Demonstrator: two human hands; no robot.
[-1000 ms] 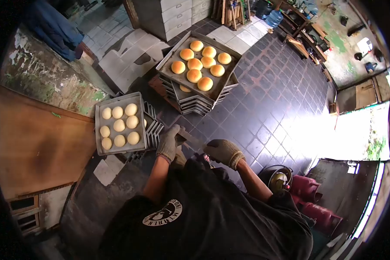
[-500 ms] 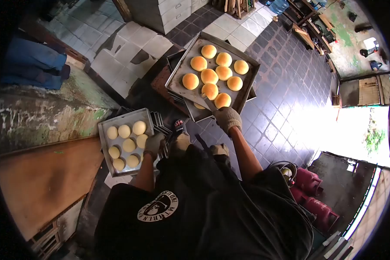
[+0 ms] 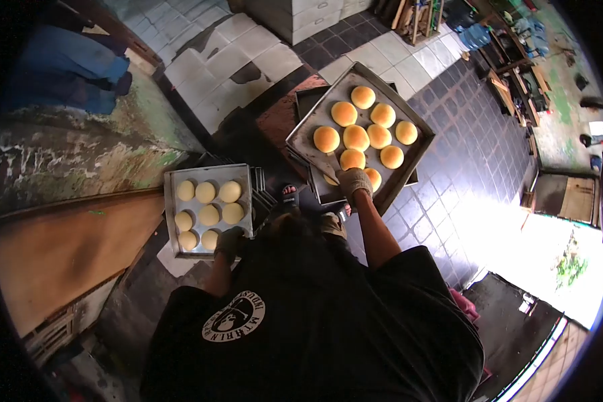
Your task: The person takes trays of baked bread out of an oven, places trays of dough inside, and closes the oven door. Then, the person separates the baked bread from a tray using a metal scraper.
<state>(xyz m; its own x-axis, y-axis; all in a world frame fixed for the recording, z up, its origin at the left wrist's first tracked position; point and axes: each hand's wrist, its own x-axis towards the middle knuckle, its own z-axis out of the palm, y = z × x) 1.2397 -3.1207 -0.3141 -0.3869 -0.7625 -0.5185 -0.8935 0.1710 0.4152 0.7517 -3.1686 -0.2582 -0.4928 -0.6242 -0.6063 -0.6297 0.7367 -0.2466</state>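
Note:
My right hand, in a knitted glove, is closed around a flat-bladed tool that looks like a spatula. Its blade lies over the near left edge of a dark metal tray bearing several golden-brown buns. The blade's tip is just left of a near bun, and whether they touch I cannot tell. My left hand, also gloved, is closed on the near right edge of a shallow metal baking tray. Several pale, round buns lie in that one. The fingertips of both hands are partly hidden.
Beneath the browned buns' tray another tray shows. More stacked tray edges stand right of the pale buns. A stained wall ledge runs along the left. My sandalled foot is on dark floor tiles.
The view has turned, so both trays sit farther right in it. My left hand is nearer the tray's front corner. The spatula's tip has shifted left off the near browned bun.

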